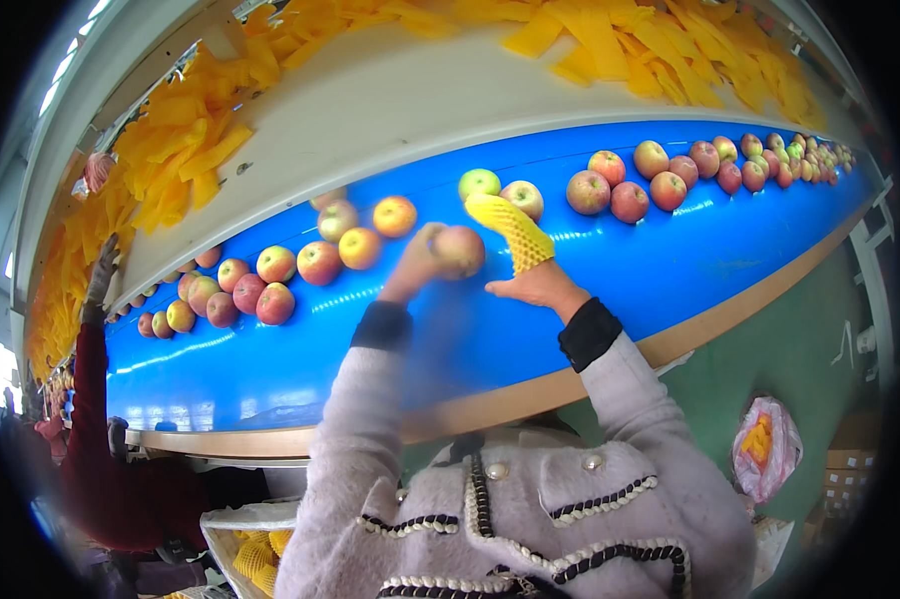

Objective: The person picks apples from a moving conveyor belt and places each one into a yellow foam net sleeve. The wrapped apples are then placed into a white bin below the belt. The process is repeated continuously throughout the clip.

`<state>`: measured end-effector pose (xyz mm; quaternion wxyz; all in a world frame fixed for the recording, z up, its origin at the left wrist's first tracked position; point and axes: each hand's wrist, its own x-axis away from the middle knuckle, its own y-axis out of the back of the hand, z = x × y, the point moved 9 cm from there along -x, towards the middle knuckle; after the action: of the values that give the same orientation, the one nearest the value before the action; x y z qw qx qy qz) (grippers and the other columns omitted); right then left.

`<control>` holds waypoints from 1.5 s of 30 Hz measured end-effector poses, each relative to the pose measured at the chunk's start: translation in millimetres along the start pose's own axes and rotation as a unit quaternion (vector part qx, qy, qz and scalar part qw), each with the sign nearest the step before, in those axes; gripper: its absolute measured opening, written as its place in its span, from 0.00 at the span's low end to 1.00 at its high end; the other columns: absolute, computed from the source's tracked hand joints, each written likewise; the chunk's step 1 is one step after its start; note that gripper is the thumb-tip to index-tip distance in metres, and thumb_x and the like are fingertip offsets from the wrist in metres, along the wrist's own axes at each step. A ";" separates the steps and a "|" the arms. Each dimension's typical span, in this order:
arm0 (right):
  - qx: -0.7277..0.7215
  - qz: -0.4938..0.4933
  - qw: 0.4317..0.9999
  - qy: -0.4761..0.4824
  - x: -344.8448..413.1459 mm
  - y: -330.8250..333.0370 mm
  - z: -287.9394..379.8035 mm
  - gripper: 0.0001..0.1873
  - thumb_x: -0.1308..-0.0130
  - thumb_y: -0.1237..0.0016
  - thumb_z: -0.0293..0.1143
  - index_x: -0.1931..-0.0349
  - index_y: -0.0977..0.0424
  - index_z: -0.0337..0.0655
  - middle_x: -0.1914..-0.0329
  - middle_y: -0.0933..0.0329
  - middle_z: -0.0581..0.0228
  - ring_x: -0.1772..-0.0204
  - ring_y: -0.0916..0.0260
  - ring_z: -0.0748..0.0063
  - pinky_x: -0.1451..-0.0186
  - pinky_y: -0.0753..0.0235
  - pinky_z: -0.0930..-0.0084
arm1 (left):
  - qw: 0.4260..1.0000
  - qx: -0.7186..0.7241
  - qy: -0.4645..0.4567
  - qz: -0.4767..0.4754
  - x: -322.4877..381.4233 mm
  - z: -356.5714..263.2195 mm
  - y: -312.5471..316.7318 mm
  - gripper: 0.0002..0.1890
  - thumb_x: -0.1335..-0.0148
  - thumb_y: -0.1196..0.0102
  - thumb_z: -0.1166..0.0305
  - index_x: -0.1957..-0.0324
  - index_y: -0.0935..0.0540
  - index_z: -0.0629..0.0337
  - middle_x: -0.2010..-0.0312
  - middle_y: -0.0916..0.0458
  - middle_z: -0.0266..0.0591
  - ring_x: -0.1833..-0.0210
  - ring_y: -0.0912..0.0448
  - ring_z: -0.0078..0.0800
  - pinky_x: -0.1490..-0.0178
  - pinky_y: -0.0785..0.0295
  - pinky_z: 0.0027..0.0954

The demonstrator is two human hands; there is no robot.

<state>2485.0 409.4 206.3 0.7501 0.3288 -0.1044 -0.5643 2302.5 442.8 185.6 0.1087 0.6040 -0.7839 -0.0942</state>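
My left hand (416, 262) is closed around a reddish apple (459, 252) above the blue conveyor belt (629, 277). To its right, my right hand (536, 284) grips a yellow foam mesh sleeve (521, 232) by its lower end; the sleeve points up and to the left. Whether anything is inside the sleeve I cannot tell. Just behind it lie a green apple (479, 184) and a pale red-yellow apple (522, 201). Left of my left hand, orange-yellow apples (394, 216) rest on the belt.
More apples (629, 202) line the belt on both sides. Yellow foam sleeves (600, 45) heap on the pale shelf (390, 112) beyond. At left, another person's gloved hand (103, 269) reaches towards the sleeves. A lined container (252, 517) of yellow-netted items stands below; a plastic bag (767, 449) is at right.
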 end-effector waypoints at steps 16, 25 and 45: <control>-0.333 0.438 0.818 0.166 76.5 -59.9 211.6 0.40 0.54 0.35 0.28 0.37 0.36 0.38 0.41 0.28 0.58 0.38 0.31 0.64 0.35 0.31 0.67 | 0.939 0.300 -0.166 -0.005 182.7 -77.1 82.1 0.36 0.40 0.39 0.48 0.37 0.32 0.59 0.38 0.29 0.48 0.32 0.33 0.39 0.32 0.37 0.45; -0.352 0.604 0.671 0.247 143.8 -78.8 268.1 0.35 0.54 0.33 0.28 0.43 0.32 0.36 0.47 0.26 0.59 0.44 0.29 0.68 0.43 0.28 0.69 | 0.823 0.391 -0.004 0.411 235.3 -110.8 -22.2 0.51 0.52 0.30 0.45 0.36 0.36 0.74 0.40 0.30 0.53 0.34 0.32 0.40 0.32 0.40 0.40; -0.287 0.467 0.824 0.145 122.3 -19.2 235.3 0.36 0.60 0.32 0.28 0.46 0.30 0.38 0.49 0.24 0.61 0.47 0.26 0.70 0.43 0.27 0.69 | 0.955 0.162 -0.160 0.192 253.3 -115.2 8.5 0.24 0.52 0.27 0.64 0.55 0.18 0.68 0.51 0.20 0.47 0.48 0.24 0.36 0.43 0.32 0.37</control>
<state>2387.7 206.4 347.6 0.9909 0.0888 0.0311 -0.0968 2265.0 198.0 312.7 -0.1017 0.4287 -0.8969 -0.0385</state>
